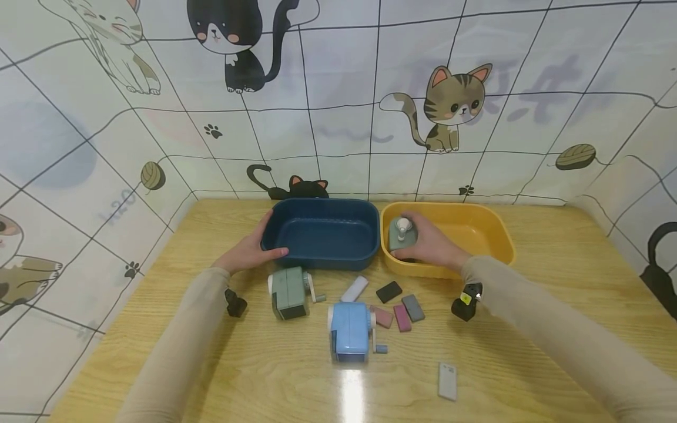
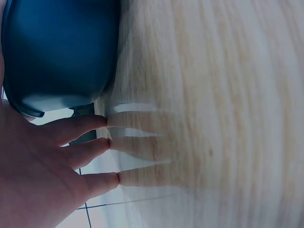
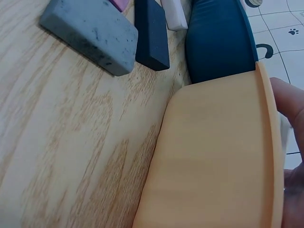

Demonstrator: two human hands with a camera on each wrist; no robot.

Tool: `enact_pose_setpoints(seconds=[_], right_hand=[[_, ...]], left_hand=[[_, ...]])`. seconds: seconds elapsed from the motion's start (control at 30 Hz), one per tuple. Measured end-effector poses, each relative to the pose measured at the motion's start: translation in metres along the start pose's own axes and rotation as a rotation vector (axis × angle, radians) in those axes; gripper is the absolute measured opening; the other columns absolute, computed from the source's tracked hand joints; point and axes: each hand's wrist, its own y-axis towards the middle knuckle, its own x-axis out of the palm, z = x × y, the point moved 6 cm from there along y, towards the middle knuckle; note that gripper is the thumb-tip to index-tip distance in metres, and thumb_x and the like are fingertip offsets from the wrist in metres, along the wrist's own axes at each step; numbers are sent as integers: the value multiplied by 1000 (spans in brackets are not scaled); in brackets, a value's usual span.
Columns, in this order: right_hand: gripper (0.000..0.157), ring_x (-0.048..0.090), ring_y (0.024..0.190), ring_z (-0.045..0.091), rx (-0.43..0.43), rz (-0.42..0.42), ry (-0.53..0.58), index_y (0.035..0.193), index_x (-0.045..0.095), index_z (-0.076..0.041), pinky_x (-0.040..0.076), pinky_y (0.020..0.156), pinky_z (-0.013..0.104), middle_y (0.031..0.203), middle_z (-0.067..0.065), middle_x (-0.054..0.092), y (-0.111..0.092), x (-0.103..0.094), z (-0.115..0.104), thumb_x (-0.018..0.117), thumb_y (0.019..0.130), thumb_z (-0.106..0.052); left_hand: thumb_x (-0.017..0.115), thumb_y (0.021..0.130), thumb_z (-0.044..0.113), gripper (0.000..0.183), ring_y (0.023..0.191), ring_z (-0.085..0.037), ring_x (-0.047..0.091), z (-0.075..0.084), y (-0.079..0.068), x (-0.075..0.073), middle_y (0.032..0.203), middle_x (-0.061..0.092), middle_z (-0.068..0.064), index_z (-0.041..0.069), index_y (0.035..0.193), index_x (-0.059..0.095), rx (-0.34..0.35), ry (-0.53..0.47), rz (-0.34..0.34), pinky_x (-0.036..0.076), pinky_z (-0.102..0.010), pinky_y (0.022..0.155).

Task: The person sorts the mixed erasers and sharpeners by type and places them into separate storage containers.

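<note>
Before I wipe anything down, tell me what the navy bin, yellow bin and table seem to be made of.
Navy bin: probably plastic, smooth with a soft sheen; its walls run seamlessly round the corners.
Yellow bin: likely plastic too, fairly matt up close, with a thin moulded-looking rim.
Table: wood or a wood-look laminate, glossy; it shows grain and a bright glare streak.

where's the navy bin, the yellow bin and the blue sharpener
navy bin (image 1: pixel 329 234): head view, its inside floor
yellow bin (image 1: pixel 474 236): head view, its inside floor
blue sharpener (image 1: pixel 350 326): head view, its body
</note>
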Motion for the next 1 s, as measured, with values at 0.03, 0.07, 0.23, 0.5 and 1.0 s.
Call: enact_pose_setpoints(seconds=[0.03, 0.07, 0.23, 0.5, 1.0], right_hand=[[92, 49, 113, 37, 2, -3, 2, 145, 27, 6, 44, 94, 49, 134, 25, 42, 0, 0, 0, 82, 76, -19], [90, 49, 113, 37, 1, -6, 5, 144, 28, 5, 44, 94, 49, 134, 25, 42, 1, 0, 0, 82, 76, -18], [86, 48, 114, 36, -14, -26, 29, 143, 30, 4, 43, 95, 49, 134, 23, 42, 2, 0, -3, 81, 77, -17], [88, 46, 116, 35, 8, -53, 73, 145, 27, -1, 40, 99, 48, 134, 22, 41, 4, 1, 1, 81, 80, -26], [94, 30, 133, 41, -1, -106, 17, 152, 17, -3, 30, 106, 56, 150, 26, 24, -4, -6, -2, 78, 83, -23]], left_hand=[[68, 86, 51, 107, 141, -43, 17, 0, 0, 0, 160, 3, -17, 24, 156, -8, 1, -1, 0, 21, -58, 109], [68, 86, 51, 107, 141, -43, 17, 0, 0, 0, 160, 2, -17, 24, 156, -8, 1, -2, 0, 21, -58, 109], [68, 86, 51, 107, 141, -43, 17, 0, -1, -1, 160, 2, -17, 23, 155, -9, 2, -6, -1, 20, -58, 109], [68, 86, 50, 107, 141, -43, 17, -1, 0, 0, 160, 2, -18, 24, 155, -9, 1, -12, -5, 20, -59, 109], [67, 87, 51, 106, 140, -45, 19, 0, -2, 1, 159, 4, -20, 25, 155, -10, -16, -19, -5, 21, -60, 108]])
